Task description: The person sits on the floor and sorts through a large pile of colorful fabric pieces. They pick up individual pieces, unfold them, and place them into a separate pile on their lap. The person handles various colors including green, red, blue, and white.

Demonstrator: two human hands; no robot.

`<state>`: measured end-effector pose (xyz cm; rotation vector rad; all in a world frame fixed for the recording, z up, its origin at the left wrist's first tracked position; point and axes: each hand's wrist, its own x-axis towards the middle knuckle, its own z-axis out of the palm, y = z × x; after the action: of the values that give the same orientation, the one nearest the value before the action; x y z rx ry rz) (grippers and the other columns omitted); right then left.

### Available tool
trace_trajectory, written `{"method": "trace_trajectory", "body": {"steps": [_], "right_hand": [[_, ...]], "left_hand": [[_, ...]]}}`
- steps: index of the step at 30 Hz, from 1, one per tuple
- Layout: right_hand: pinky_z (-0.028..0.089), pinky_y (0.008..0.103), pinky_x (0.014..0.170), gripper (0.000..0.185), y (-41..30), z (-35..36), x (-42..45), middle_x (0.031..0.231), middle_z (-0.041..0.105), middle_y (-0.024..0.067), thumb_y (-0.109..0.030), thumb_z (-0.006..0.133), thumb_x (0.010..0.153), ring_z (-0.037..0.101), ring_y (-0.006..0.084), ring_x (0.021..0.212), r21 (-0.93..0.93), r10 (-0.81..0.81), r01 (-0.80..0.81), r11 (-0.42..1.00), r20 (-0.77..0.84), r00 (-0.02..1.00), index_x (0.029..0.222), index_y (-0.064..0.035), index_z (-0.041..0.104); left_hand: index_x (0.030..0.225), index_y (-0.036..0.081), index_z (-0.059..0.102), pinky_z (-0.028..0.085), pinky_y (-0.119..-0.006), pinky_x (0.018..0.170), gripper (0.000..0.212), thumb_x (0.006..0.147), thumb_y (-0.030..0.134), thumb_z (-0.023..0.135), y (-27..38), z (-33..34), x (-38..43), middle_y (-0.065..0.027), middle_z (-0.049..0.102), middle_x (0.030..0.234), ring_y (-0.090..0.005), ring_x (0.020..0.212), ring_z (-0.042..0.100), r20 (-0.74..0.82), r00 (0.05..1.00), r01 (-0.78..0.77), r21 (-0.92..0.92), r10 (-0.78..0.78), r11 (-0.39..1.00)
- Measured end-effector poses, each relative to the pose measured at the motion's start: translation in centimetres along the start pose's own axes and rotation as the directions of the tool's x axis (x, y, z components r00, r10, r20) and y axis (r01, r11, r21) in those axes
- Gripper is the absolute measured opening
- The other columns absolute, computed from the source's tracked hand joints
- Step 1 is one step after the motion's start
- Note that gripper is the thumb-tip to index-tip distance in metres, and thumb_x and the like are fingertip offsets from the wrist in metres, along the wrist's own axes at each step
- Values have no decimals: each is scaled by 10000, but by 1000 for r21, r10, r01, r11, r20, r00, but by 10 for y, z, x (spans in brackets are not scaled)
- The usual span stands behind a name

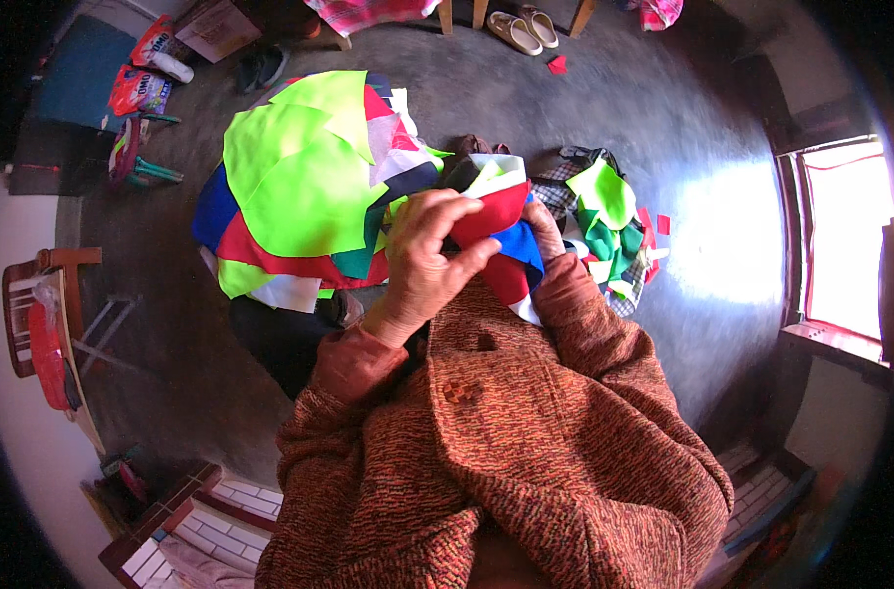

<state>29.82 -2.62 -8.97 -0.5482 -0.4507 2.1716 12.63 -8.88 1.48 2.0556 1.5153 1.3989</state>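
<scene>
In front of my chest is a bundle of cut cloth pieces, with a red piece (495, 213) above a blue piece (519, 247) and white and neon-yellow ones at the far end. My left hand (425, 254) holds the bundle's left side, its fingertips on the red cloth and its thumb by the blue edge. Around the right side is my right hand (546, 227), its fingers partly hidden behind the cloth. Left of my hands lies a large heap of cloth pieces (300, 177), mostly neon yellow on top, with red, blue, green and white below.
A checked bag (554, 184) with neon-yellow and green scraps (609, 228) lies at the right. Small red scraps (663, 224) are on the dark floor (712, 324). A small stool (141, 166) and a wooden chair (53, 316) stand left; clogs (517, 33) lie ahead.
</scene>
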Motion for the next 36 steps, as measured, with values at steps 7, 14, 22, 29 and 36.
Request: {"method": "trace_trajectory", "body": {"steps": [7, 14, 22, 29, 36], "right_hand": [[486, 324, 824, 485, -4, 26, -7, 1025, 612, 96, -112, 667, 702, 607, 185, 883, -299, -88, 77, 951, -25, 996, 1148, -16, 503], [476, 364, 873, 609, -4, 20, -11, 1079, 596, 119, -248, 730, 702, 600, 231, 956, -146, -39, 55, 988, 110, 993, 1196, -6, 468], [424, 408, 950, 698, -5, 10, -16, 1145, 566, 154, -352, 722, 688, 566, 285, 1035, -68, 37, -33, 997, 47, 998, 1223, 0, 445], [376, 441, 994, 683, -5, 7, -18, 1238, 511, 165, -451, 610, 769, 514, 324, 1109, 105, 104, -92, 990, -115, 988, 1290, -58, 411], [430, 384, 930, 538, -24, 7, -22, 1092, 591, 127, -302, 658, 743, 572, 266, 983, -98, -15, -15, 995, -298, 954, 1181, -33, 498]], "left_hand": [[912, 56, 593, 427, -371, 742, 252, 707, 131, 718, -8, 9, -4, -74, 576, 883, -272, 833, 565, 14, 994, 109, 83, -111, 991], [914, -7, 528, 449, -373, 781, 194, 829, 150, 604, -10, 10, -14, -145, 586, 925, -319, 876, 568, 13, 997, 82, -65, -81, 995], [868, 21, 515, 412, -391, 658, 164, 821, 141, 616, 2, -4, -15, -119, 549, 774, -311, 727, 525, 19, 996, 84, -171, -82, 982], [876, 14, 509, 417, -349, 622, 149, 848, 130, 597, 16, -25, -15, -108, 539, 755, -268, 677, 523, 12, 996, 88, -291, -88, 953], [928, 16, 518, 421, -272, 608, 125, 900, 135, 542, 24, -52, -14, -66, 525, 739, -153, 657, 519, -111, 964, 177, -409, -241, 895]]}}
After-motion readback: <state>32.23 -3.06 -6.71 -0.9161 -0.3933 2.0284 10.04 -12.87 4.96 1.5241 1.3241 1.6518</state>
